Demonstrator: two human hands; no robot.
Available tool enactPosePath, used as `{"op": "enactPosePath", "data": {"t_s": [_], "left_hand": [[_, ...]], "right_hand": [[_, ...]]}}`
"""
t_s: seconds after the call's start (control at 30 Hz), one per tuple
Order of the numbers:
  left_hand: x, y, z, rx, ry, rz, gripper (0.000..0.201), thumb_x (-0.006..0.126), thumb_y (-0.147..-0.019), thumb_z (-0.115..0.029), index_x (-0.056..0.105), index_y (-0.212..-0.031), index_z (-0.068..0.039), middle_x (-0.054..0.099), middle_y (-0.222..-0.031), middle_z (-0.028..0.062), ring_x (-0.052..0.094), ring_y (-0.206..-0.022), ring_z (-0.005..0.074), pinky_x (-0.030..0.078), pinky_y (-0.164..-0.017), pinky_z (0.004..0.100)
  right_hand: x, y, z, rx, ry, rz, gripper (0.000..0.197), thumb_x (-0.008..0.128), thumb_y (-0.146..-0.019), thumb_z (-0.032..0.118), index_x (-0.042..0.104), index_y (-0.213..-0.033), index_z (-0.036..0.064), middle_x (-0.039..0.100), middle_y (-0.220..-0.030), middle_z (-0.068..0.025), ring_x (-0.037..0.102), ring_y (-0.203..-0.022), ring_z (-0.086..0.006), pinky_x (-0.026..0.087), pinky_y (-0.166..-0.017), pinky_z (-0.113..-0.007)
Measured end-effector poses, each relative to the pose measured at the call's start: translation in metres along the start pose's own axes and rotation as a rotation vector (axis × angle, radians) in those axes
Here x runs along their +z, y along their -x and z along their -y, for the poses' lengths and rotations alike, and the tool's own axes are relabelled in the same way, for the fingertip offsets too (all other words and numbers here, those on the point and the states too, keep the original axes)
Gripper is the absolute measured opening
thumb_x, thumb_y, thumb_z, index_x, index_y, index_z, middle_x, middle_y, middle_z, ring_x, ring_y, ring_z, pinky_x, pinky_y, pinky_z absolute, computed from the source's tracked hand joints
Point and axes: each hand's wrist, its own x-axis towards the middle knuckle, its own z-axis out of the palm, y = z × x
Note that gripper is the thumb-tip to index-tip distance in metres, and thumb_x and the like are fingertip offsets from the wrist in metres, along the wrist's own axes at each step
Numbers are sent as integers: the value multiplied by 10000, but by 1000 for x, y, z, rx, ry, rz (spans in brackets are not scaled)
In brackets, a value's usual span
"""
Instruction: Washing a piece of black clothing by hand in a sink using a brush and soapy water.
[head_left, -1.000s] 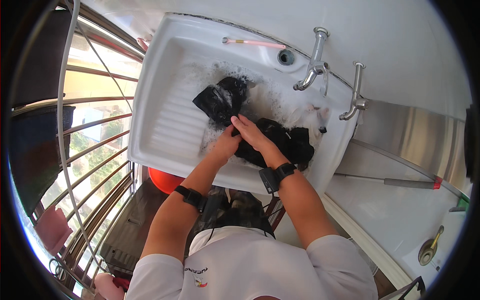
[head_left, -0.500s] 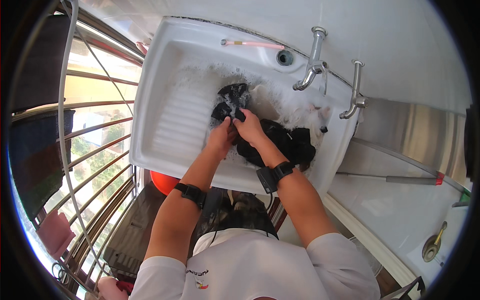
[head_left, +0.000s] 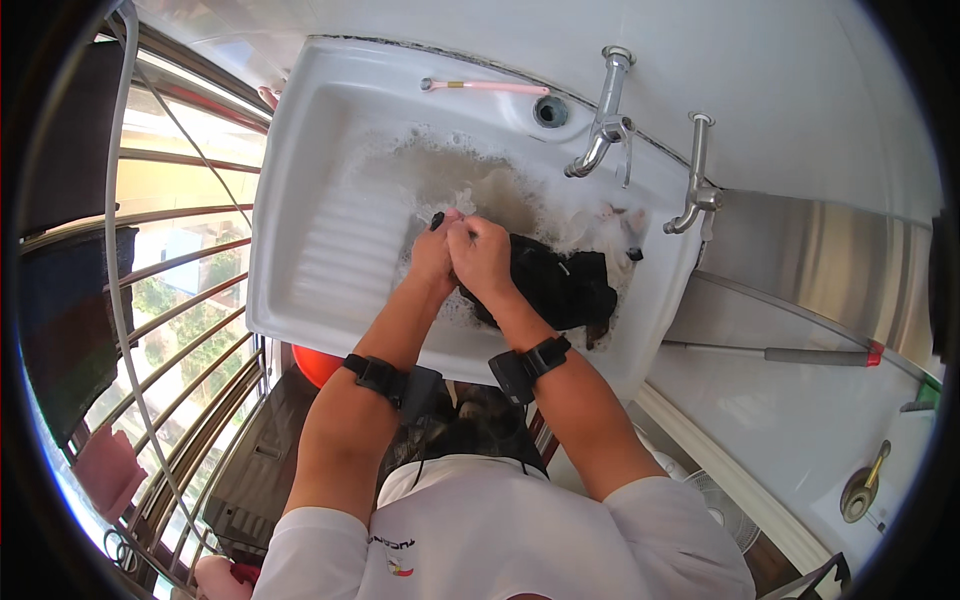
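Observation:
Over the soapy water in a white sink (head_left: 270, 300), my left hand (head_left: 433, 258) and my right hand (head_left: 482, 258) are closed together, knuckles touching. Both grip a black cloth (head_left: 437, 221); only a small end shows above the left fingers, the rest hidden inside the fists. Just right of my right hand lies a heap of wet black clothing (head_left: 565, 285), partly under that wrist. Beyond it, a pale, foam-covered cloth (head_left: 612, 232) sits in the water. Grey-brown suds (head_left: 470, 175) spread behind my hands.
Ribs of a built-in washboard (head_left: 340, 245) slope at the sink's left. Two metal taps (head_left: 600, 140) stick out from the back wall. A pink-handled tool (head_left: 490, 87) lies on the back ledge by a drain hole (head_left: 550, 111). An orange-red basin (head_left: 316, 364) sits below, beside window bars.
The black cloth that hung spread into the water is now gathered up inside both hands. My hands have come tightly together. The whole view has shifted slightly.

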Motion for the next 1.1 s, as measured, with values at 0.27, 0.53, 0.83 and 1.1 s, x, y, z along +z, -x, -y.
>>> {"op": "enactPosePath", "data": {"t_s": [0.27,0.53,0.83,1.1], "left_hand": [[-12,-2,-30,317,-328,-87,694,679,-1018,-358,335,-1582,-148,493,-1498,67,458,-1370,231,312,-1150,543],[-11,-14,0,-13,-81,-188,660,696,-999,-324,364,-1523,-100,531,-1428,131,549,-1277,291,492,-992,539],[7,-25,-18,-191,-83,71,285,723,-976,-282,673,-1047,-11,680,-972,126,681,-829,246,572,-750,366],[36,10,-5,-13,-19,-92,427,706,-1003,-420,628,-1195,-47,662,-1109,94,659,-1065,214,547,-913,381]], "right_hand": [[14,-25,-100,298,309,20,471,654,-945,246,543,-1297,-46,649,-1212,-336,606,-1184,-496,488,-996,-521],[6,-22,-88,337,423,103,435,667,-940,166,591,-1321,-30,717,-1129,-278,701,-1054,-438,541,-900,-486],[-20,31,27,60,-82,155,308,739,-971,274,682,-918,-24,691,-803,-147,642,-722,-236,513,-699,-385],[-17,-50,-17,268,31,161,379,666,-1005,355,722,-962,-18,698,-857,-149,676,-829,-243,526,-782,-373]]}}
